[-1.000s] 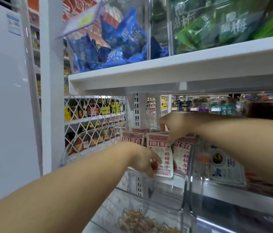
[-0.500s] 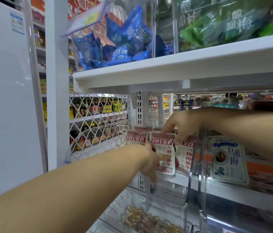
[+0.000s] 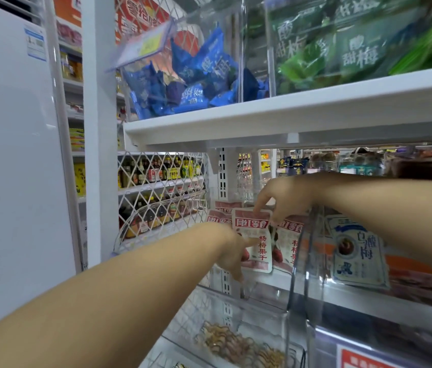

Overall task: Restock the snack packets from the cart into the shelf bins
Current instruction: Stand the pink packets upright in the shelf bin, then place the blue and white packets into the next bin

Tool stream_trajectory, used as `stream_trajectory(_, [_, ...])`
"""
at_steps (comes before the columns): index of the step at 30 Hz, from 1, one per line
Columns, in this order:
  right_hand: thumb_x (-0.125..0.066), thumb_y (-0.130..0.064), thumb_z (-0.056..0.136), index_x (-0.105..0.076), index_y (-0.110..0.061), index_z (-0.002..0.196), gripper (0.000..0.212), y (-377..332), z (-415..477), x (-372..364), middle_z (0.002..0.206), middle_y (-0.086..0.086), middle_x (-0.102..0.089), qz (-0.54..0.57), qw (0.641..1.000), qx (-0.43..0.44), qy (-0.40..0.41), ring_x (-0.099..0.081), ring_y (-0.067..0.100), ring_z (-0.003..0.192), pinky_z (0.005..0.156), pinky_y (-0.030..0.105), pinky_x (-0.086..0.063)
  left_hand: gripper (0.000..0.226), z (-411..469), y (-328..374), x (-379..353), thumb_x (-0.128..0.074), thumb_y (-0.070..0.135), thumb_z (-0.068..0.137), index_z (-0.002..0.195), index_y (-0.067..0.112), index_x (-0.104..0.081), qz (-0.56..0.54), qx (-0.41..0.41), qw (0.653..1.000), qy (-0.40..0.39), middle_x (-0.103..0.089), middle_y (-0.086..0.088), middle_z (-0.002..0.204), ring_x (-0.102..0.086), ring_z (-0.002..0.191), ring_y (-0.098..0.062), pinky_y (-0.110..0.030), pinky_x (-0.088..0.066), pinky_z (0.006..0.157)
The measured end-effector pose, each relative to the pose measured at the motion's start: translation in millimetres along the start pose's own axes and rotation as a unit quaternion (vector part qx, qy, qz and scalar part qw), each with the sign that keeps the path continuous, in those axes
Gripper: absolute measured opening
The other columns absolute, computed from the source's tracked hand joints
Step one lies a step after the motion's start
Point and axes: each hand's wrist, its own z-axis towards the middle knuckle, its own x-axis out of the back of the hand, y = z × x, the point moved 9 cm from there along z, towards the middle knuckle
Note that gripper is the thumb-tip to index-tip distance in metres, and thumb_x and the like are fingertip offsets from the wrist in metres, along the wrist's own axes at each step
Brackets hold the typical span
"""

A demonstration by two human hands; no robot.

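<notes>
Red packet point(image 3: 258, 245) now sits higher, fronting its row. Right hand point(image 3: 286, 197) pinches its top edge, left hand point(image 3: 232, 251) its lower corner. Seating looks nearly done.

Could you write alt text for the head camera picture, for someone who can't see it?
Two bare hands hold a red-and-white snack packet upright at a clear shelf bin: the left hand grips its lower edge, the right hand pinches its top. Matching packets stand beside it; blue packets and green packets fill bins on the shelf above.
</notes>
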Motion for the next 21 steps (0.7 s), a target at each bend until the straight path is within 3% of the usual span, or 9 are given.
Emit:
stream_trajectory(4, [-0.065, -0.024, 0.095, -0.054, -0.022, 0.141, 0.048, -18, -16, 11, 0.145, -0.004, -0.052, 0.025, 0.999, 0.006, 0.043, -0.050, 0.014, 0.130, 0.106, 0.027, -0.040, 0.085, -23, -7, 7, -0.056, 0.046, 0.100, 0.159, 0.040, 0.005, -0.043, 0.016, 0.999, 0.021, -0.017, -0.008, 0.167, -0.027, 0.148, -0.039, -0.053, -0.031, 0.115])
stream_trajectory(7, [-0.061, -0.029, 0.097, -0.054, -0.023, 0.139, 0.043, -40, -37, 16, 0.139, -0.005, -0.057, 0.057, 0.997, 0.017, 0.048, -0.055, 0.011, 0.119, 0.100, 0.026, -0.044, 0.077, -50, -15, 13, -0.056, 0.041, 0.101, 0.160, 0.039, -0.007, -0.135, 0.009, 0.987, 0.090, -0.020, -0.007, 0.166, -0.036, 0.144, -0.035, -0.050, -0.032, 0.115])
stream_trajectory(11, [-0.068, -0.026, 0.093, -0.068, -0.024, 0.123, 0.030, -88, -76, 32, 0.118, -0.008, -0.069, 0.120, 0.982, 0.071, 0.125, -0.064, 0.007, 0.103, 0.097, 0.029, -0.051, 0.052, -110, -33, 24, -0.057, 0.034, 0.101, 0.150, 0.028, -0.043, -0.272, 0.003, 0.931, 0.241, -0.053, 0.000, 0.146, -0.059, 0.119, -0.020, -0.032, -0.046, 0.097])
stream_trajectory(13, [-0.068, -0.026, 0.093, -0.070, -0.023, 0.119, 0.027, -113, -97, 32, 0.111, -0.008, -0.072, 0.132, 0.974, 0.093, 0.160, -0.066, 0.005, 0.096, 0.091, 0.026, -0.054, 0.040, -146, -40, 16, -0.057, 0.033, 0.101, 0.140, 0.026, -0.056, -0.314, 0.013, 0.900, 0.300, -0.062, 0.004, 0.136, -0.062, 0.113, -0.015, -0.029, -0.047, 0.094])
stream_trajectory(16, [-0.067, -0.027, 0.092, -0.071, -0.022, 0.116, 0.024, -151, -129, 26, 0.104, -0.008, -0.073, 0.142, 0.963, 0.117, 0.194, -0.065, 0.002, 0.085, 0.080, 0.020, -0.053, 0.033, -201, -43, -10, -0.058, 0.029, 0.100, 0.133, 0.027, -0.062, -0.371, 0.040, 0.862, 0.344, -0.065, 0.009, 0.127, -0.062, 0.113, -0.012, -0.032, -0.050, 0.096])
stream_trajectory(19, [-0.067, -0.026, 0.092, -0.071, -0.018, 0.118, 0.027, -186, -164, 20, 0.105, -0.005, -0.073, 0.158, 0.950, 0.133, 0.235, -0.065, 0.006, 0.090, 0.086, 0.024, -0.053, 0.031, -253, -38, -41, -0.057, 0.024, 0.100, 0.131, 0.026, -0.064, -0.411, 0.067, 0.832, 0.367, -0.066, 0.009, 0.122, -0.064, 0.107, -0.011, -0.028, -0.054, 0.082])
stream_trajectory(21, [-0.068, -0.022, 0.092, -0.071, -0.017, 0.118, 0.027, -208, -184, 8, 0.105, -0.005, -0.073, 0.196, 0.937, 0.147, 0.249, -0.067, 0.008, 0.092, 0.087, 0.026, -0.053, 0.032, -281, -32, -68, -0.058, 0.022, 0.100, 0.132, 0.023, -0.064, -0.436, 0.079, 0.820, 0.362, -0.068, 0.006, 0.123, -0.065, 0.108, -0.013, -0.028, -0.053, 0.088])
